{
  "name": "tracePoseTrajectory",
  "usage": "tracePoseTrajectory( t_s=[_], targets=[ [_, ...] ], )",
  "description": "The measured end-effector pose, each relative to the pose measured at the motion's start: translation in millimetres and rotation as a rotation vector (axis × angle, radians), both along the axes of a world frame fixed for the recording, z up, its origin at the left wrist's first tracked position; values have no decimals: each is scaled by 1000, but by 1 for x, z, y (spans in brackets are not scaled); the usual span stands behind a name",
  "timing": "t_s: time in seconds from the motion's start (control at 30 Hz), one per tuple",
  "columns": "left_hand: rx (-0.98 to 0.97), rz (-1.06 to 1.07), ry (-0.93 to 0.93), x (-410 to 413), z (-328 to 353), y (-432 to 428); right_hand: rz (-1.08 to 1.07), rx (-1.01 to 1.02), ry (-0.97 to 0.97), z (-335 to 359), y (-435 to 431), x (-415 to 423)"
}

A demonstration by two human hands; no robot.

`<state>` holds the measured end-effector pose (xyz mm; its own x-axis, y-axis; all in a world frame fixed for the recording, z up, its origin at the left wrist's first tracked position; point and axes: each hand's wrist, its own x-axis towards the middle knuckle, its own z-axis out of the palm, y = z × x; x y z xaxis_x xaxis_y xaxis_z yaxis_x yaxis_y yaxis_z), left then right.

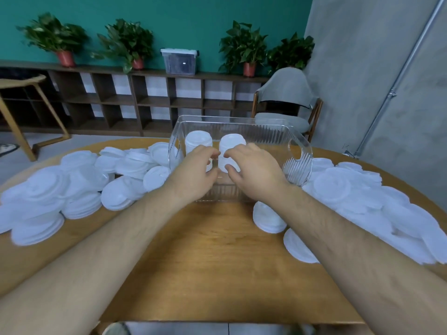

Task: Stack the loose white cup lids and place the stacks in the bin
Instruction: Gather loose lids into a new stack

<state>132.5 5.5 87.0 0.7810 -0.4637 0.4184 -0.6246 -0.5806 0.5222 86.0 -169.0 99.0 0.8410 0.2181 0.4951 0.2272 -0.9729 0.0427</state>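
Hands: left hand and right hand both grip the lid stack inside the bin
Risk: uneven release may topple it against the neighbouring stack

No text, label, brand, number or sign can be read. The only possible marking is a small pale mark on the front of the dark plastic storage box, which stands on the long brown wooden shelf behind the clear ribbed plastic bin. It is too small and blurred to make out. The white round plastic cup lids beside the bin show plain blurred surfaces.
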Motion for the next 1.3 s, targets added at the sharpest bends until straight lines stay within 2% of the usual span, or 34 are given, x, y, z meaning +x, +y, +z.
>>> tracePoseTrajectory(
  t_s=[0.23,0.5,0.83,1.13,1.3],
  targets=[
    [-21,98,-106,-63,-28,70,135,31,-15,-35,60,-43],
    [-50,306,-148,-86,-67,134,239,217,33,-83,138,-43],
    [61,434,-236,-47,-100,164,132,387,19,-111,183,-3],
    [130,348,-237,8,-96,133,-49,487,-71,-115,178,3],
    [191,362,-268,26,-96,118,-102,539,-51,-114,160,1]
  ],
)
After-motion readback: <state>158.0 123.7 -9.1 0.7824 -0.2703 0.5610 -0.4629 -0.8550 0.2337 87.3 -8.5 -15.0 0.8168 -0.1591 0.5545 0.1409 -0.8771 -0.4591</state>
